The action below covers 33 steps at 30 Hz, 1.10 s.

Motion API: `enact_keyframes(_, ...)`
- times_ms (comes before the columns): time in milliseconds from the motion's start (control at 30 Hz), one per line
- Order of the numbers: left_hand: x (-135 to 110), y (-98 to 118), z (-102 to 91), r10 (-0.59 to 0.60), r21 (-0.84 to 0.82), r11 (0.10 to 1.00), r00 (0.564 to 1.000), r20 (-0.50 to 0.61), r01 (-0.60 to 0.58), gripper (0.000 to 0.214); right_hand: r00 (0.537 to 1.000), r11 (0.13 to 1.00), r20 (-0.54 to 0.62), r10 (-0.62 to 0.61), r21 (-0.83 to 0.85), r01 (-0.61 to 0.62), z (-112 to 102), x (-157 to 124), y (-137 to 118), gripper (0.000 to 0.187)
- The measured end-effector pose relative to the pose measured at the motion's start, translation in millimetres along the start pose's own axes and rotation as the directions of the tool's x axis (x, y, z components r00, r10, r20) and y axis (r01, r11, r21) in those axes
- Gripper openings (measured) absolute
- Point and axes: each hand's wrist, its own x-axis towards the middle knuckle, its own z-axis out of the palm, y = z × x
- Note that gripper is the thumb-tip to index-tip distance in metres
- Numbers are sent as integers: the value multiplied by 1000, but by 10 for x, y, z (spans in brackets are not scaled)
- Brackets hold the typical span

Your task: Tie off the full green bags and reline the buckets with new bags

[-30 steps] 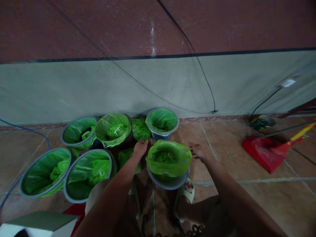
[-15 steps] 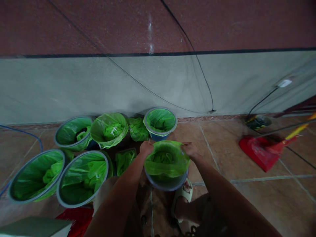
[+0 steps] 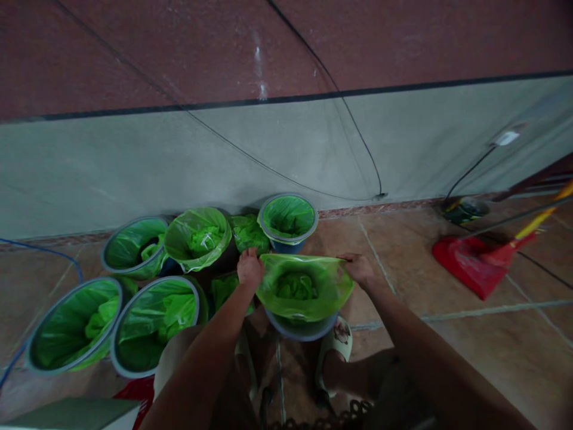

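A blue bin (image 3: pixel 302 327) stands on the tiled floor between my feet, with a green plastic bag (image 3: pixel 304 286) sitting in it. My left hand (image 3: pixel 249 269) is closed on the bag's left edge. My right hand (image 3: pixel 359 269) is closed on its right edge. The bag's mouth is stretched wide between both hands, above the bin's rim.
Several other bins lined with green bags (image 3: pixel 154 316) stand to the left and behind, against the grey wall (image 3: pixel 179 173). A red dustpan (image 3: pixel 465 266) with a broom handle lies at the right. Cables run down the wall. A white box corner (image 3: pixel 67 415) sits at bottom left.
Both hands went from hovering beside the bag to gripping its edges, then pulled them apart and up, so the mouth is now wider and flatter.
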Motion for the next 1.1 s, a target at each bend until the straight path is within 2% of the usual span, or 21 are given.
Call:
enact_keyframes(100, -81, 122, -136, 22, -27, 999, 999, -41, -24, 45, 993, 997, 120, -2, -78, 11, -35, -43, -71, 55)
enact_keyframes(167, -187, 258, -233, 142, -75, 986, 988, -64, -147, 42, 991, 975, 88, -97, -192, 113, -29, -90, -190, 63)
enact_keyframes(233, -345, 403, -289, 325, -138, 936, 946, -23, -325, 36, 963, 918, 60, -263, -292, 268, 20, -155, -345, 63)
enact_keyframes(300, -544, 519, -277, 511, -186, 852, 854, 94, -489, 30, 904, 835, 91, -418, -354, 422, 114, -228, -502, 57)
enact_keyframes(367, -752, 585, -198, 627, -191, 779, 735, 260, -597, 28, 850, 748, 162, -501, -413, 520, 245, -291, -624, 55)
enact_keyframes(433, -927, 601, -72, 648, -153, 744, 645, 406, -651, 36, 827, 674, 235, -511, -488, 555, 390, -327, -694, 56)
enact_keyframes(500, -1036, 585, 79, 632, -107, 727, 600, 490, -679, 44, 830, 623, 270, -487, -559, 547, 525, -332, -713, 57)
enact_keyframes(567, -1073, 554, 236, 616, -79, 726, 595, 516, -683, 46, 848, 600, 261, -461, -612, 515, 626, -311, -704, 54)
enact_keyframes(700, -1029, 479, 509, 567, -63, 780, 660, 492, -623, 41, 871, 591, 229, -435, -657, 468, 710, -247, -680, 43)
enact_keyframes(800, -1006, 445, 621, 564, -80, 789, 667, 486, -609, 40, 875, 586, 245, -417, -664, 465, 707, -216, -699, 38)
enact_keyframes(900, -1004, 464, 609, 579, -111, 781, 647, 497, -615, 38, 871, 585, 261, -417, -656, 477, 686, -209, -743, 38)
enact_keyframes(1100, -964, 558, 364, 582, -182, 787, 612, 536, -589, 30, 874, 650, 266, -406, -588, 481, 562, -248, -831, 38)
